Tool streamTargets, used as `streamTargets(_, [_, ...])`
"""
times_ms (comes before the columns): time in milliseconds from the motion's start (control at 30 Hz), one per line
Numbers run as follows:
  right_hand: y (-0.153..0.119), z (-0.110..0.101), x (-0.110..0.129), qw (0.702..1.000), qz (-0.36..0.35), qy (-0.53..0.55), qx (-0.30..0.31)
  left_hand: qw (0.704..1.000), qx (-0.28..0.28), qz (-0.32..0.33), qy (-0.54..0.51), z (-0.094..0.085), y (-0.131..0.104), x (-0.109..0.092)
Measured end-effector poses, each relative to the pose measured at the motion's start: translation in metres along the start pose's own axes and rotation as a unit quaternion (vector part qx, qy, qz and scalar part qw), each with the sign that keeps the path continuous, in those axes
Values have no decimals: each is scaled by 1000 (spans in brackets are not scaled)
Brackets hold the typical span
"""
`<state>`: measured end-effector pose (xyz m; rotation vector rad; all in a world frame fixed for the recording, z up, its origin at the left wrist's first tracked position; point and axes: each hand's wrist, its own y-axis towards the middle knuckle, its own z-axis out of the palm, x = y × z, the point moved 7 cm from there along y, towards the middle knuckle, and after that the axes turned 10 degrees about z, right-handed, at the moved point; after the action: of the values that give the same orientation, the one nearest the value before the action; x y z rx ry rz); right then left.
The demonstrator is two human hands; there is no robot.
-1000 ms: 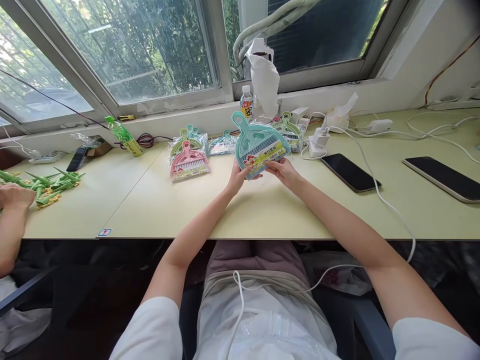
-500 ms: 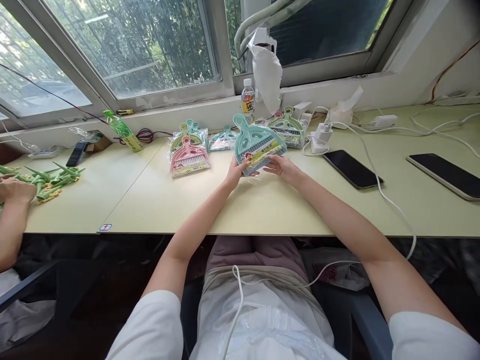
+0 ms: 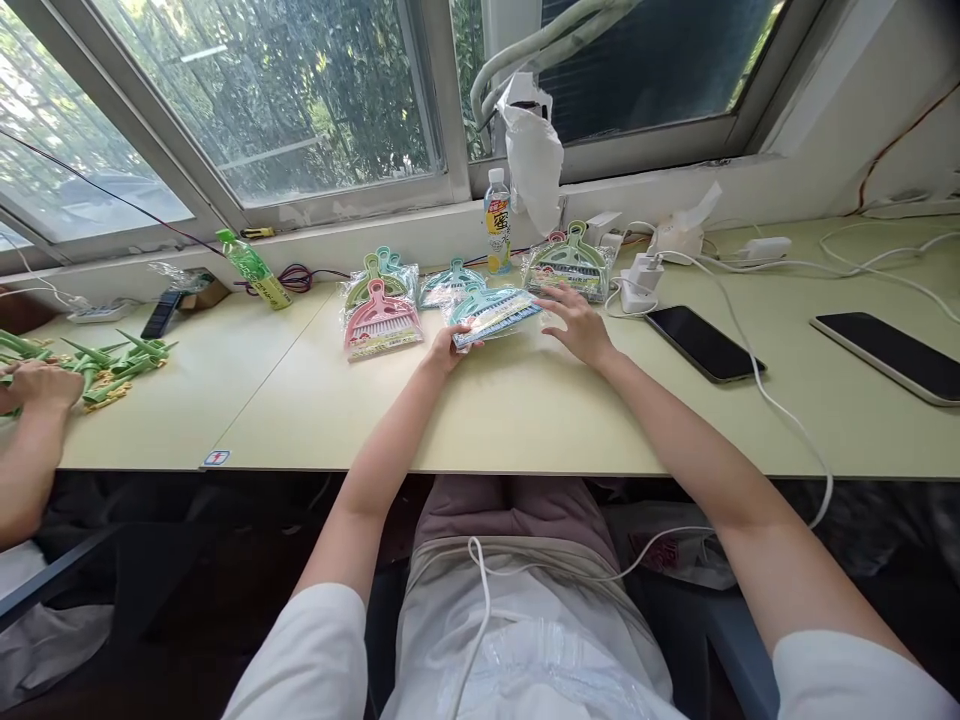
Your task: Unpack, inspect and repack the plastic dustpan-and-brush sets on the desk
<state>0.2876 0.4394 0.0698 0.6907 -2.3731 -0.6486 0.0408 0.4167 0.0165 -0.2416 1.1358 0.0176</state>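
The left hand (image 3: 448, 348) pinches a corner of a teal plastic dustpan-and-brush set in clear film (image 3: 495, 311), the right hand (image 3: 577, 325) spread by its other end, contact unclear. Gripped one-sidedly between the hands, slick film could let it slip. Seven sets show: this one, a pink-green-teal pile of three (image 3: 384, 318) left of the hands, another teal set (image 3: 453, 282) beyond them, and a green-pink pair (image 3: 576, 262) beyond the right hand.

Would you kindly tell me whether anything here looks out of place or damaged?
The white cable stands out: it crosses the right end of the black phone nearer the right hand and hangs over the edge of the table, where it might snag. The packaged turquoise dustpan set in the left hand shows no obvious damage.
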Motion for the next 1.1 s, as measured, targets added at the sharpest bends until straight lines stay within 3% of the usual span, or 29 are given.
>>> streamTargets(100, [-2,9,4,999,-36,-14,23,1000,13,-13,15,-1,2,2])
streamTargets(233, [-4,13,10,996,-73,-16,49,994,99,-24,39,4,1,3])
streamTargets(300, [-6,15,12,994,-88,-15,70,992,112,-33,53,3,1,4])
streamTargets(533, [-10,14,19,988,-129,-2,84,992,104,-44,54,-4,4,3])
streamTargets(700, [-12,10,26,983,-161,-11,88,990,128,-40,44,-1,2,2])
streamTargets(800, [-14,7,31,977,-182,-40,104,992,111,-40,56,-4,1,1])
streamTargets(1100, [-15,10,33,986,-117,-25,113,996,69,-38,46,-11,8,3])
